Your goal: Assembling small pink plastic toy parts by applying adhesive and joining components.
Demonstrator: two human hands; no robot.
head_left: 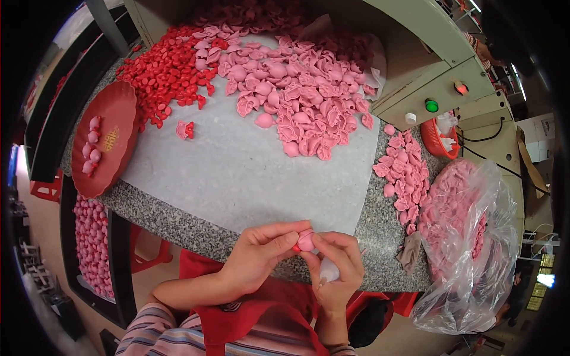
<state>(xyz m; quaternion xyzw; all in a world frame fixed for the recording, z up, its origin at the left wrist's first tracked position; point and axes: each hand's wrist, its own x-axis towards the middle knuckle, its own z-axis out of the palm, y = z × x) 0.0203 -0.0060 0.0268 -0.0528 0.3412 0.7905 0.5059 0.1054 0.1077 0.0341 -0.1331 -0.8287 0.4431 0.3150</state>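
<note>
Striped shirt (151, 335) and red apron (261, 317) occupy the lower edge of the head view. Just beyond them, over the near part of a speckled grey table (163, 215), both hands meet at one small pink piece (306, 240) with a red bit (296, 248) at its lower left. Left hand (256, 252): nearly closed, thumb and fingertips pinching the piece from its left side. Right hand (343, 267): likewise pinched on the opposite side, with a small whitish bottle (329, 270) held within its curled fingers — tip pointing down and leftward.

Farther out, a white sheet (237, 178) bears a heap of pink shells (303, 98), a pile of red parts (163, 77) and one separate pink-and-red piece (185, 130). At left stands a scalloped red dish (122, 151) containing a row of pink balls (93, 142); at right lie more pink shells (407, 172), beside a clear plastic bag (457, 296).
</note>
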